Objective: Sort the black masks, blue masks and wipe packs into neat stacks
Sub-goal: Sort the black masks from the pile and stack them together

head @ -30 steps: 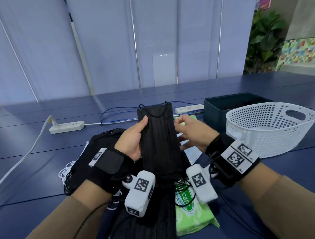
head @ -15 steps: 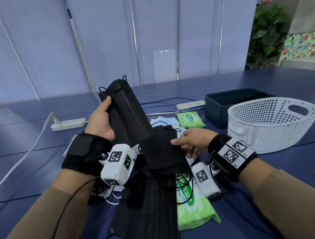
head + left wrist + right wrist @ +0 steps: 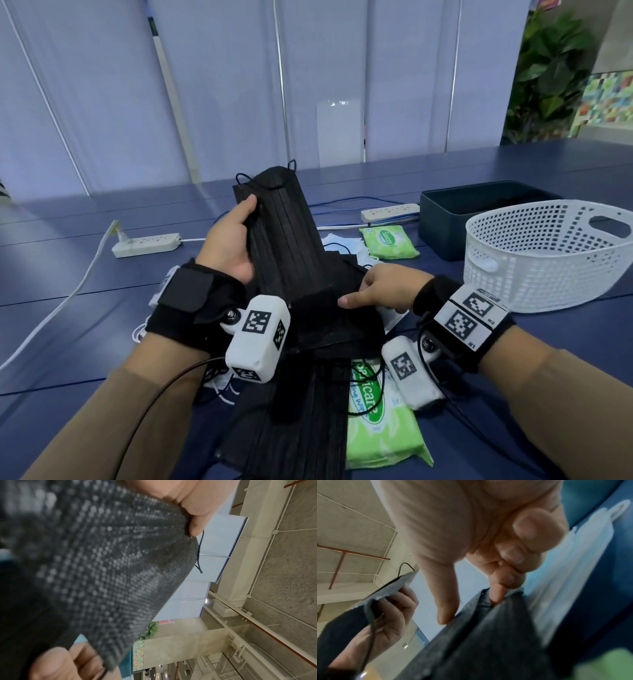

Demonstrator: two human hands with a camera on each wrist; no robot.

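My left hand (image 3: pixel 239 233) holds a bundle of black masks (image 3: pixel 284 233) tilted up above the table, thumb on top, the other fingers (image 3: pixel 68 662) underneath. Lower down, my right hand (image 3: pixel 356 293) pinches the edge of another black mask (image 3: pixel 335 318) on the pile; in the right wrist view a fingertip (image 3: pixel 498 595) digs into its fold. More black masks (image 3: pixel 291 428) lie in front. One green wipe pack (image 3: pixel 380 428) sits partly under them, another wipe pack (image 3: pixel 388 241) lies farther back. Pale blue masks (image 3: pixel 342 241) peek out behind the pile.
A white perforated basket (image 3: pixel 548 260) stands at the right, with a dark teal box (image 3: pixel 455 219) behind it. Two power strips (image 3: pixel 147 244) (image 3: pixel 390 211) and their cables lie on the blue table behind the pile. White ear loops (image 3: pixel 140 334) trail left.
My left hand carried the black mask bundle up and to the left, tilting it. My right hand let go of that bundle and dropped to pinch a black mask on the pile.
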